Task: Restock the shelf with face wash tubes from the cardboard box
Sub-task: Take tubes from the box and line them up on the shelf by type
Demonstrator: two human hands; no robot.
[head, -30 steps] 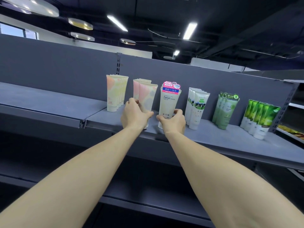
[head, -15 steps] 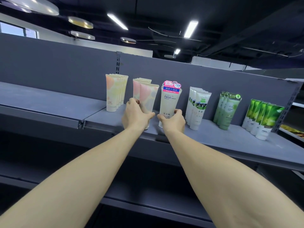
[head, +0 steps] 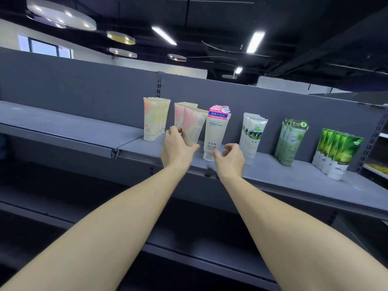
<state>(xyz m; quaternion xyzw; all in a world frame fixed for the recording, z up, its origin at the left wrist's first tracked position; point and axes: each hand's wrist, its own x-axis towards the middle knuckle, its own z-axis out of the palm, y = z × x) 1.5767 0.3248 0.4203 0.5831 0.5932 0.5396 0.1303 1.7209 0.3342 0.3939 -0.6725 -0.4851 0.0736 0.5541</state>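
I judged restocking well underway: six groups of face wash tubes stood cap-down on the grey metal shelf (head: 273, 173); the cardboard box was out of view, so what remained was unclear. My left hand (head: 178, 147) gripped the front pink-blotched tube (head: 192, 128), fingers curled round it. My right hand (head: 230, 157), loosely curled, probably just touched the cream Facial tube (head: 215, 135), not clasping. Tubes looked soft matte plastic, flat-crimped tops.
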